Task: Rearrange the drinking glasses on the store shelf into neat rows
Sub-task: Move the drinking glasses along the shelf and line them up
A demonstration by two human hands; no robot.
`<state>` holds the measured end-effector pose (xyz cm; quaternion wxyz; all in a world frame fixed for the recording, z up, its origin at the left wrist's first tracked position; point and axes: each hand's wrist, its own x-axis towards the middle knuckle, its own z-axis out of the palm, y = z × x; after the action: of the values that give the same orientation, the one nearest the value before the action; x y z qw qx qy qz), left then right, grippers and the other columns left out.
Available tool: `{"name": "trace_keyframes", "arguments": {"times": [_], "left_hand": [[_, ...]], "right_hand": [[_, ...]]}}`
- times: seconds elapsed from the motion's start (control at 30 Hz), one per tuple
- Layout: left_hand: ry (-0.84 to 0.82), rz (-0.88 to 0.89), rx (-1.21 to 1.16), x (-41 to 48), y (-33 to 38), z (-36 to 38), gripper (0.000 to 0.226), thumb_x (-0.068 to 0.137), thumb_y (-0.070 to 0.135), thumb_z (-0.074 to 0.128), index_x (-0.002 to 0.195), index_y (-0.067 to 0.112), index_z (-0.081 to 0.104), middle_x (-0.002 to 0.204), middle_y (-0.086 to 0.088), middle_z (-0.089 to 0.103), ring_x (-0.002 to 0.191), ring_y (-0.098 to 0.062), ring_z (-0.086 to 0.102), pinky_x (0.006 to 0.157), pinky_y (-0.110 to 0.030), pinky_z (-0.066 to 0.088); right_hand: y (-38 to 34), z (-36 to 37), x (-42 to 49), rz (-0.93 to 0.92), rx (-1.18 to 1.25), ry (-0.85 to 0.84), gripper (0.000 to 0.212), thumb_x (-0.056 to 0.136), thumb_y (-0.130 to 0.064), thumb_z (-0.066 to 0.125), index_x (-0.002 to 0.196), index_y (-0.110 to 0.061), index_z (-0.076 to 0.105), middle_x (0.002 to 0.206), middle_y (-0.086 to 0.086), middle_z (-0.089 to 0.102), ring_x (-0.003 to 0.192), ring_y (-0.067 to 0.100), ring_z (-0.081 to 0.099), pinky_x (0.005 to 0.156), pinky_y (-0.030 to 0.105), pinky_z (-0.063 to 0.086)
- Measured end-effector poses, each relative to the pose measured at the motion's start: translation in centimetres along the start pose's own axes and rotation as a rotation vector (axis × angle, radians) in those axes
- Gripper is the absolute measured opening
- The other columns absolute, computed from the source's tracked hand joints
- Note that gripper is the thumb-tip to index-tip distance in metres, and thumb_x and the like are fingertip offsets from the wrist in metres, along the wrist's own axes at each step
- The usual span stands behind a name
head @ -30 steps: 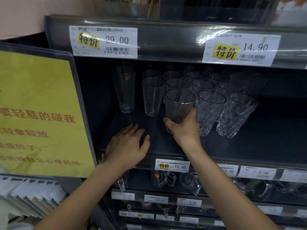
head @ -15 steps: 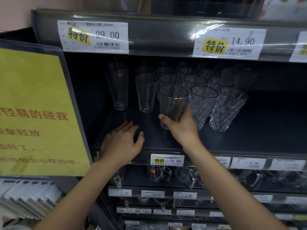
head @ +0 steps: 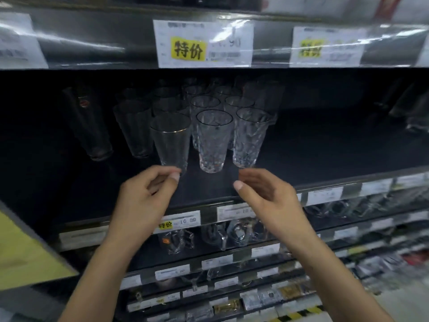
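Clear drinking glasses stand in rows on the dark shelf [head: 313, 156]. At the front are a gold-rimmed glass [head: 171, 141], a patterned glass [head: 213, 140] and another patterned glass [head: 249, 138], with several more behind them. A tall plain glass [head: 87, 126] and a ribbed glass [head: 135, 129] stand to the left. My left hand [head: 145, 201] hovers just below the gold-rimmed glass, fingers curled, thumb tip near its base. My right hand [head: 267, 198] hangs below the right patterned glass, fingers curled, holding nothing.
Price tags [head: 204, 44] line the shelf edge above. Lower shelves hold glass mugs [head: 222, 233] and more tags [head: 180, 221]. A yellow sign [head: 25, 256] juts out at the lower left. The right part of the shelf is dark, with faint glassware [head: 415, 112] at the far right.
My right hand has let go of the gold-rimmed glass and moved right. My left hand has lifted off the shelf towards that glass. The view has swung right and closer.
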<state>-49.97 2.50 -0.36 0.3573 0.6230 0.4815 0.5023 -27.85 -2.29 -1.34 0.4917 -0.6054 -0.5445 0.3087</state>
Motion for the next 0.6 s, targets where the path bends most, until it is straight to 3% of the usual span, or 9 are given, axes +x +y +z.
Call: {"name": "trace_keyframes", "arguments": {"times": [0.23,0.5,0.6], "left_hand": [[-0.238,0.025,-0.036,-1.4,4.0,11.8,0.014,0.092,0.022,0.064,0.098,0.029,0.074,0.099,0.028,0.071,0.096,0.016,0.062,0.076,0.003,0.041],[-0.404,0.093,-0.040,-2.4,8.8,30.4,0.014,0.093,0.020,0.063,0.094,0.028,0.074,0.095,0.021,0.073,0.095,0.008,0.065,0.081,-0.005,0.045],[-0.457,0.111,-0.062,-2.9,10.9,37.7,0.015,0.093,0.018,0.064,0.092,0.029,0.074,0.093,0.021,0.073,0.093,0.007,0.066,0.078,-0.003,0.043]], "right_hand": [[3.5,-12.9,-2.8,0.065,-0.065,0.192,0.037,0.083,-0.054,0.067,0.116,-0.037,0.067,0.111,-0.021,0.070,0.112,0.002,0.063,0.099,0.036,0.052],[9.5,-30.3,-4.5,0.091,-0.126,0.389,0.030,0.086,-0.048,0.067,0.113,-0.035,0.069,0.108,-0.020,0.072,0.106,-0.003,0.065,0.100,0.034,0.052],[11.6,-36.8,-5.0,0.114,-0.167,0.444,0.032,0.087,-0.048,0.067,0.115,-0.035,0.068,0.110,-0.020,0.071,0.106,-0.003,0.065,0.099,0.034,0.052]]}}
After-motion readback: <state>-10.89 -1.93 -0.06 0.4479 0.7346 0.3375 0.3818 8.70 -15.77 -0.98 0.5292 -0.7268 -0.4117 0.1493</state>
